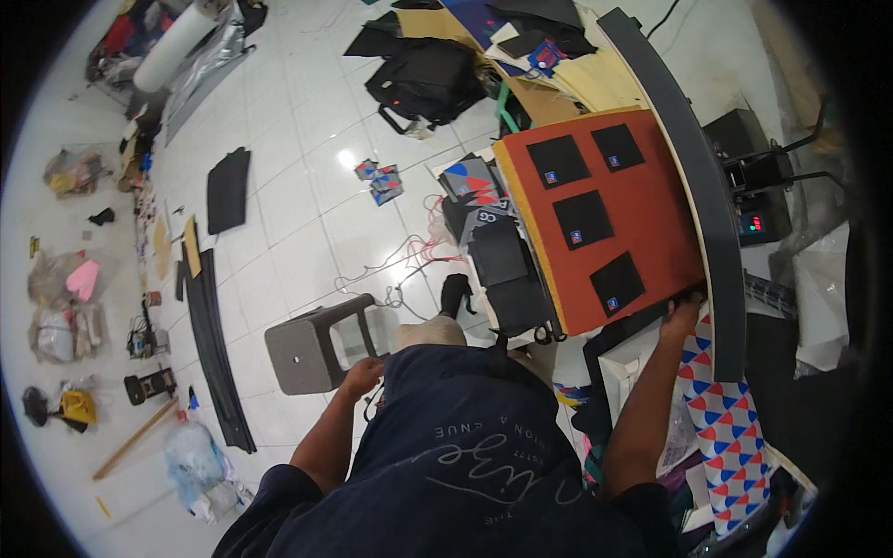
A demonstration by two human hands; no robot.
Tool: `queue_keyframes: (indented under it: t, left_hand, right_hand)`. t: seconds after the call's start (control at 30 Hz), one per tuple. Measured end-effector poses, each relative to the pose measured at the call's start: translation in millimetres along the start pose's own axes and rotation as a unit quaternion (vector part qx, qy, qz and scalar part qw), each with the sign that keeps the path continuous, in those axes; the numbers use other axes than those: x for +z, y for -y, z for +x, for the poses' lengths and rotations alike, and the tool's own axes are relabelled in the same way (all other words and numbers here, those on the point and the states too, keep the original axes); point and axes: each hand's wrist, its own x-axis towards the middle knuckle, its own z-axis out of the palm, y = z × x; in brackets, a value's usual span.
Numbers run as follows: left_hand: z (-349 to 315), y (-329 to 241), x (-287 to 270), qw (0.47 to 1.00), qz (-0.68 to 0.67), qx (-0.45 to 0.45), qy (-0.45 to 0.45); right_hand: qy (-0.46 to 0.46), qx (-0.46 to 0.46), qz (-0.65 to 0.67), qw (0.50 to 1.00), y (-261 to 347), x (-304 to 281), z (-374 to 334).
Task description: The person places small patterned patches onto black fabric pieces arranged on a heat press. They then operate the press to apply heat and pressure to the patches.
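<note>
My left hand [364,375] is curled closed beside the leg of a grey stool [302,358]. What its fingers hold, if anything, is hidden. My right hand [682,317] reaches to the near right corner of an orange-red padded board [558,279]. Its fingers close at the dark edge below the pad, and what they grip is hard to make out. On the pad lie several black fabric pieces, among them a near one [617,282] set askew and a middle one [583,219]. Each bears a small blue and red emblem at a corner.
A long dark panel [688,186] runs along the pad's right side, with a heat press control box [758,219] beyond. Patterned fabric [730,456] hangs at lower right. Dark cloth [502,260] lies left of the pad. A black bag [423,84] and cut pieces [383,184] are on the floor.
</note>
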Motion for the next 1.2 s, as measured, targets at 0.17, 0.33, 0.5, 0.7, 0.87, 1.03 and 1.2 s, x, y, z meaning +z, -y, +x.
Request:
queue_keyframes:
  t: [0.17,0.33,0.5,0.7,0.87,1.03,1.2]
  left_hand:
    - [61,-9,-27,0.999,-0.017,0.032,0.001]
    - [109,-61,-73,0.995,-0.051,0.083,0.005]
    - [140,-127,-91,0.991,0.021,0.127,0.030]
    - [164,-134,-90,0.983,0.101,0.107,0.112]
    - [160,-157,-106,0.963,0.209,0.094,0.145]
    - [151,-218,-118,0.953,0.274,0.103,0.082]
    - [70,-255,-42,0.965,0.205,0.146,0.074]
  right_hand:
    - [-0.069,-0.131,-0.096,0.984,34,-11,-57]
    - [-0.051,-0.120,0.017,0.991,82,15,-140]
    - [0.055,-0.265,-0.135,0.953,42,22,-142]
    - [0.063,-0.052,0.161,0.984,70,83,-157]
    - [-0.075,-0.219,-0.195,0.953,82,69,-181]
    - [0.015,-0.150,0.039,0.988,50,32,-172]
    - [0.007,-0.090,0.095,0.991,42,19,-152]
